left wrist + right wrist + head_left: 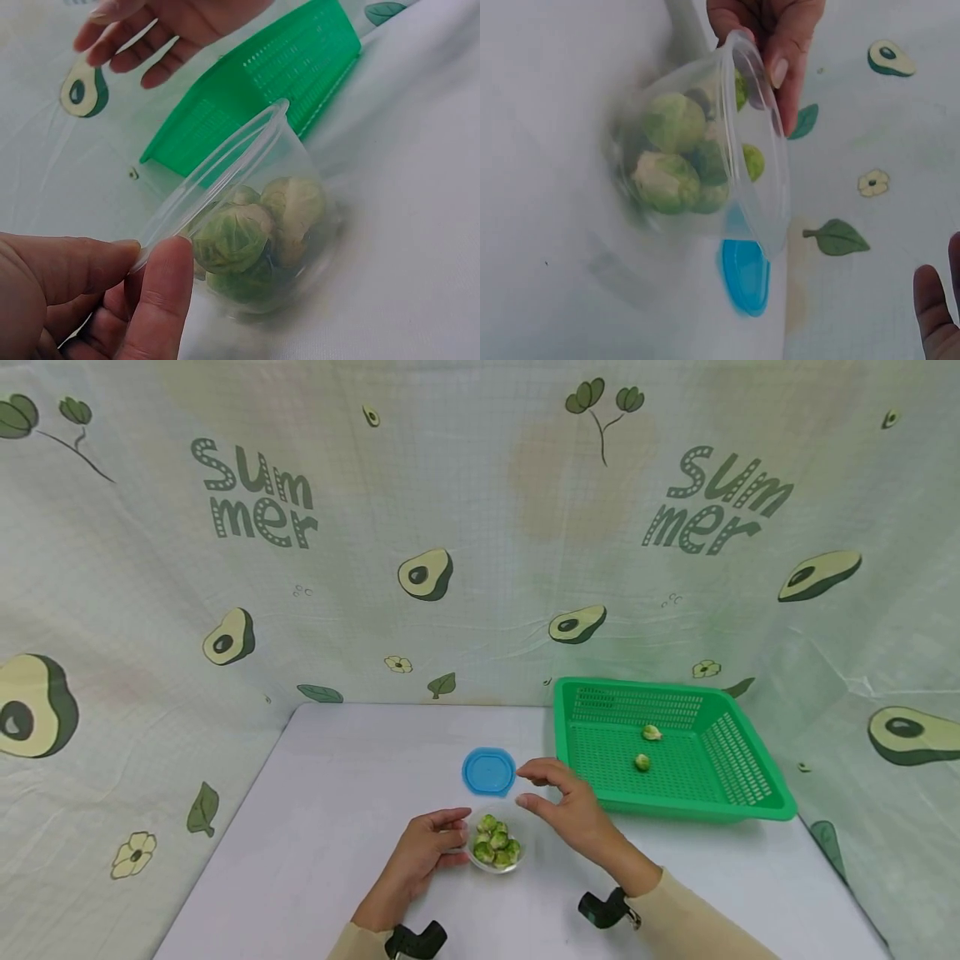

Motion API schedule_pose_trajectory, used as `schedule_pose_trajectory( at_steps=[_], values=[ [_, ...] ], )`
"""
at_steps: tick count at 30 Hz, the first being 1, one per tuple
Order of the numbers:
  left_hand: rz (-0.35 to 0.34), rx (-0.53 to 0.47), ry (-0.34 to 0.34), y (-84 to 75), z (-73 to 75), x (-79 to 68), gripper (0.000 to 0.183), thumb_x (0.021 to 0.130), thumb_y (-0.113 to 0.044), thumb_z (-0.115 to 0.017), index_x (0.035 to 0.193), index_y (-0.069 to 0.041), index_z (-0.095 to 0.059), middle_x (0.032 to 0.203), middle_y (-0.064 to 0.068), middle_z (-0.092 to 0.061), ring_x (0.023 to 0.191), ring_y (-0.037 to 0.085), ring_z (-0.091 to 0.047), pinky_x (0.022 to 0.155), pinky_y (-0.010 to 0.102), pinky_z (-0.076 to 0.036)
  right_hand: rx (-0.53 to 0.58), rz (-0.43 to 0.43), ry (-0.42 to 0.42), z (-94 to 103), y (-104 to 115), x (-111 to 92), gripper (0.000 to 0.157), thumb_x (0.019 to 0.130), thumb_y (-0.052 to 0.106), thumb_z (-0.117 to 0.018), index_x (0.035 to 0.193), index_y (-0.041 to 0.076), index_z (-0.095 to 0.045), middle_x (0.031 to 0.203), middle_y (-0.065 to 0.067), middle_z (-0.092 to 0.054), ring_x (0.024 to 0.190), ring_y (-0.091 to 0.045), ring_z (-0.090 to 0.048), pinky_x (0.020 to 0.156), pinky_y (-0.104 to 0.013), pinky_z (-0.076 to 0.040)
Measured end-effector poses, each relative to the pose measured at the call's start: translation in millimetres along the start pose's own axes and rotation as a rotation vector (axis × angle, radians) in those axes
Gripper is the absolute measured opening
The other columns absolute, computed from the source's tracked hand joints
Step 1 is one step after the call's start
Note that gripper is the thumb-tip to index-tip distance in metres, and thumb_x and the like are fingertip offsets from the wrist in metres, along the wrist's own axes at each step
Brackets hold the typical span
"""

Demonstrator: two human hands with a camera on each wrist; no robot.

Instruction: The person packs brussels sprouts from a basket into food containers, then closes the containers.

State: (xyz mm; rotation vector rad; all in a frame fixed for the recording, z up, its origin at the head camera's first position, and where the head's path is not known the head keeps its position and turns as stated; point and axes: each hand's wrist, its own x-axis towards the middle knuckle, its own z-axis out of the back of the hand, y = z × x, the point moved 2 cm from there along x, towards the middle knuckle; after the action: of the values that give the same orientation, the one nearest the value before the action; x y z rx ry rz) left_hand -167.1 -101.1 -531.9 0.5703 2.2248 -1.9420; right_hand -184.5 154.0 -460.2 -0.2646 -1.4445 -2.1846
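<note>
A clear round plastic tub (pixel 497 865) with several Brussels sprouts (pixel 498 839) in it stands on the white table. My left hand (pixel 435 845) pinches its rim between thumb and fingers, which the left wrist view shows up close. To the right of the tub, slightly above the table, hovers my right hand (pixel 562 797), its fingers and thumb spread apart with nothing between them. Behind the tub lies a blue lid (pixel 489 772), near the right fingertips in the head view.
At the back right sits a green plastic basket (pixel 675 797) with two Brussels sprouts (pixel 642 762) inside. A printed cloth (pixel 480 485) with avocados hangs behind and beside the table (pixel 360 760).
</note>
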Motion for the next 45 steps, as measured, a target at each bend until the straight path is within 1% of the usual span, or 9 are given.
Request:
schedule_pose_trajectory(
  at_steps=[8,13,15,21,30,32,35,40,45],
  values=[
    [-0.003,0.003,0.001,-0.6,0.1,1.2,0.05,0.095,0.003,-0.07,0.143,0.007,-0.059,0.106,0.005,-0.062,0.088,0.015,-0.066,0.072,0.03,-0.066,-0.014,0.044,-0.054,31.3,-6,12,0.036,0.091,-0.001,-0.078,0.126,0.006,-0.071,0.125,-0.015,-0.069,0.111,0.001,-0.062,0.093,-0.034,-0.061],
    [0.0,0.002,0.001,-0.5,-0.3,1.3,0.049,0.095,0.003,-0.07,0.143,0.007,-0.06,0.106,0.006,-0.062,0.087,0.014,-0.066,0.072,0.03,-0.066,-0.009,0.085,-0.078,54.2,-13,20,0.04,0.088,-0.009,-0.079,0.126,-0.002,-0.069,0.124,-0.019,-0.067,0.11,0.002,-0.061,0.088,-0.026,-0.061],
    [0.0,0.002,-0.002,-0.4,0.0,1.8,0.049,0.095,0.003,-0.07,0.143,0.007,-0.06,0.106,0.005,-0.062,0.087,0.013,-0.066,0.072,0.03,-0.066,-0.013,0.08,-0.067,64.5,-16,21,0.043,0.088,-0.009,-0.079,0.129,-0.002,-0.068,0.125,-0.018,-0.065,0.111,0.002,-0.059,0.088,-0.022,-0.06],
    [0.001,0.008,-0.009,-1.3,-0.2,1.2,0.048,0.096,0.003,-0.07,0.143,0.007,-0.06,0.107,0.006,-0.063,0.087,0.014,-0.066,0.072,0.03,-0.066,-0.047,0.006,-0.005,95.2,-31,24,0.048,0.093,-0.003,-0.077,0.138,0.005,-0.065,0.134,-0.016,-0.06,0.115,0.001,-0.055,0.09,-0.019,-0.057],
    [-0.005,0.011,-0.007,-1.6,-0.4,0.6,0.048,0.096,0.003,-0.07,0.143,0.007,-0.06,0.106,0.005,-0.062,0.086,0.013,-0.066,0.071,0.03,-0.066,-0.143,-0.142,0.053,129.2,-56,22,0.05,0.096,0.011,-0.078,0.144,0.008,-0.063,0.146,-0.015,-0.057,0.116,0.005,-0.052,0.092,-0.024,-0.059],
    [-0.004,0.011,-0.004,-1.8,-0.6,0.2,0.049,0.096,0.003,-0.07,0.143,0.007,-0.06,0.106,0.005,-0.062,0.086,0.013,-0.066,0.071,0.029,-0.066,-0.156,-0.186,0.077,137.2,-62,21,0.052,0.097,0.015,-0.078,0.147,0.009,-0.061,0.149,-0.014,-0.055,0.119,0.0,-0.052,0.093,-0.024,-0.058],
    [-0.001,0.006,0.0,-2.3,-1.1,-0.5,0.049,0.096,0.003,-0.07,0.143,0.007,-0.059,0.105,0.005,-0.062,0.087,0.013,-0.066,0.072,0.03,-0.066,-0.18,-0.255,0.108,150.2,-72,20,0.054,0.099,0.022,-0.076,0.149,0.012,-0.059,0.154,-0.013,-0.052,0.128,-0.017,-0.054,0.097,-0.03,-0.056],
    [0.008,0.01,-0.008,-2.1,-1.6,-0.4,0.048,0.095,0.003,-0.07,0.143,0.006,-0.061,0.105,0.005,-0.062,0.089,0.014,-0.066,0.072,0.03,-0.066,-0.195,-0.358,0.161,168.6,-88,17,0.058,0.102,0.025,-0.073,0.155,0.013,-0.053,0.162,-0.018,-0.042,0.141,-0.046,-0.045,0.103,-0.059,-0.052],
    [0.019,0.014,-0.016,-2.3,-1.7,0.4,0.048,0.095,0.003,-0.07,0.142,0.005,-0.062,0.105,0.005,-0.062,0.089,0.015,-0.066,0.073,0.03,-0.067,-0.225,-0.41,0.203,180.5,-102,16,0.061,0.103,0.024,-0.071,0.157,0.01,-0.048,0.163,-0.024,-0.037,0.143,-0.053,-0.041,0.103,-0.07,-0.049]
  ],
)
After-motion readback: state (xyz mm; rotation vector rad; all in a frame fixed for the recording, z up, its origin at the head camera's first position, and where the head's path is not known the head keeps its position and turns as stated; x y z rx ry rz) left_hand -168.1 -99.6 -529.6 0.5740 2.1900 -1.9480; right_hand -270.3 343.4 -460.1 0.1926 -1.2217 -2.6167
